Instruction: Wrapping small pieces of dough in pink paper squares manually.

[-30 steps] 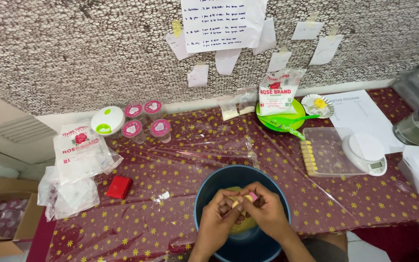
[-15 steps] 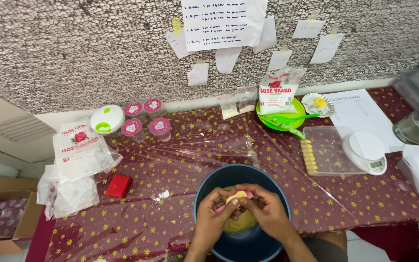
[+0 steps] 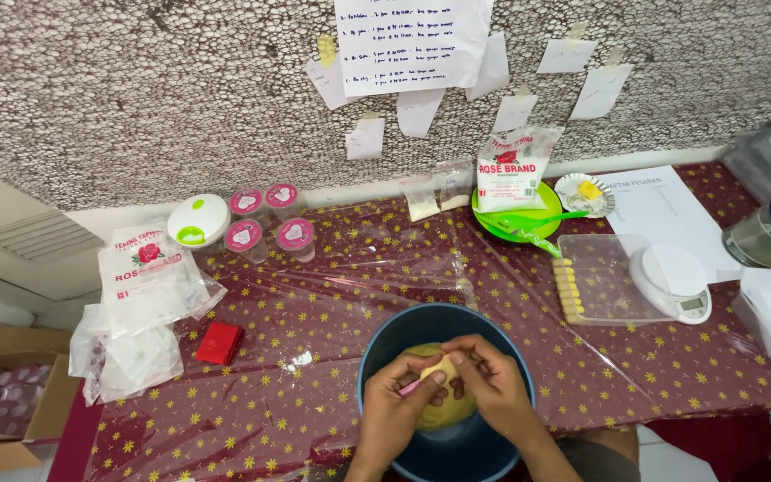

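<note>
Dough (image 3: 443,406) sits in the blue bowl (image 3: 385,344) right in front of me, a yellow lump at the bottom. My left hand (image 3: 399,406) and right hand (image 3: 493,388) meet just above it, fingertips pinching a small pale piece of dough (image 3: 443,368) between them; something pink (image 3: 410,387) shows under my left fingers. The bowl stands on the star-patterned tablecloth (image 3: 314,295). To my right lies a clear tray (image 3: 613,286) with a row of small yellow pieces (image 3: 567,290), beside a white scale (image 3: 671,281)

Yellow dough (image 3: 443,412), blue bowl (image 3: 403,328), star-patterned maroon tablecloth (image 3: 350,295)
</note>
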